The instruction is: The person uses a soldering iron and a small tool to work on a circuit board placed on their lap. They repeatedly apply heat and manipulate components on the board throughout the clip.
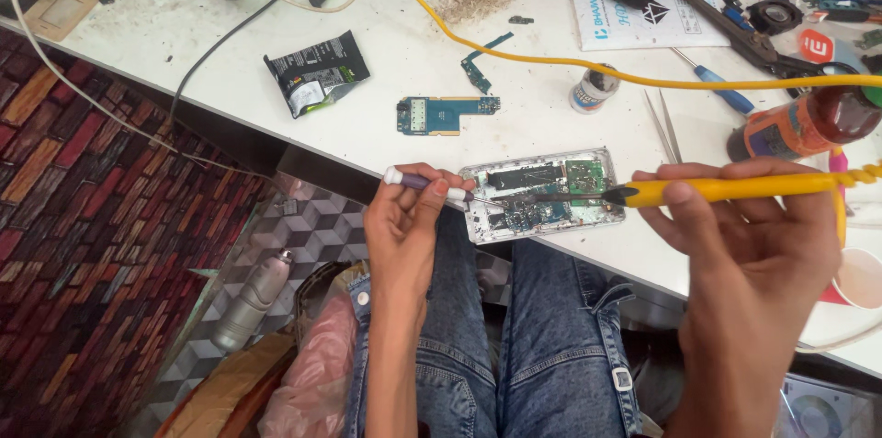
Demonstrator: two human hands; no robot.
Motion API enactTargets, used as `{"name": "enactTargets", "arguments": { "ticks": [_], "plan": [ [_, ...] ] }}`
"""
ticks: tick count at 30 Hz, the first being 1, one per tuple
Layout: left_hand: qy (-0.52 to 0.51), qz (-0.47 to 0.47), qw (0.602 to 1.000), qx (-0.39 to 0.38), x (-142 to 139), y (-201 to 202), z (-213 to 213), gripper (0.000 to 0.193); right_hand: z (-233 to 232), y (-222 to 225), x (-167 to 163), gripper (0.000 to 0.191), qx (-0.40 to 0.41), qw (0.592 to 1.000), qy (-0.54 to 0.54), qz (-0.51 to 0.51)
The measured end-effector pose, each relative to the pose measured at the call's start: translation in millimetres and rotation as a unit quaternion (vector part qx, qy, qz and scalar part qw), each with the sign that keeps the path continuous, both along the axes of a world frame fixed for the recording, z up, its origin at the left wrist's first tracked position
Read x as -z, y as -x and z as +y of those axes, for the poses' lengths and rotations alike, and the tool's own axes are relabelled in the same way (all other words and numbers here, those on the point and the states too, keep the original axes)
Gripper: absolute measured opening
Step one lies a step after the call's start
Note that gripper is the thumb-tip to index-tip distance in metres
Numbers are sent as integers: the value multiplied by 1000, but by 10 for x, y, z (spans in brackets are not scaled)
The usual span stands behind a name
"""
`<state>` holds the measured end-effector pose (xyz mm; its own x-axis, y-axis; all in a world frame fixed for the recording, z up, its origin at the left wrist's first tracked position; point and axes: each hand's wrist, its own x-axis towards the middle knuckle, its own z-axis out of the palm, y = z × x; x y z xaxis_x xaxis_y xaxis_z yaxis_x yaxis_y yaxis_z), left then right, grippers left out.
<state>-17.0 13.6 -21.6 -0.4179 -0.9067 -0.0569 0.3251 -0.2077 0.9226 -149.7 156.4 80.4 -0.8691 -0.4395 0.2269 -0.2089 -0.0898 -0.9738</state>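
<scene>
The left hand pinches a small purple-and-white screwdriver in its fingers. The tip points right, onto the opened phone, which lies just beside those fingers at the table edge. The right hand grips a yellow soldering iron. Its dark tip reaches left from the fingers and touches the phone's insides. Farther from the fingers lie a blue circuit board, a black battery and tweezers.

Two hands, two circuit boards
</scene>
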Motion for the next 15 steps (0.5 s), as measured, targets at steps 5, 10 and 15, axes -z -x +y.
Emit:
{"name": "enactTargets", "arguments": {
  "ticks": [5, 10, 15],
  "plan": [
    [0, 3, 1000, 0, 12, -3, 6, 4, 56, 46, -56, 38, 23, 999, -22, 19],
    [-3, 5, 1000, -2, -5, -1, 7, 4, 54, 90, 13, 37, 35, 999, -37, 10],
    [-2, -9, 1000, -1, -23, -5, 6, 3, 47, 86, 56, 31, 14, 1000, -15, -8]
  ]
}}
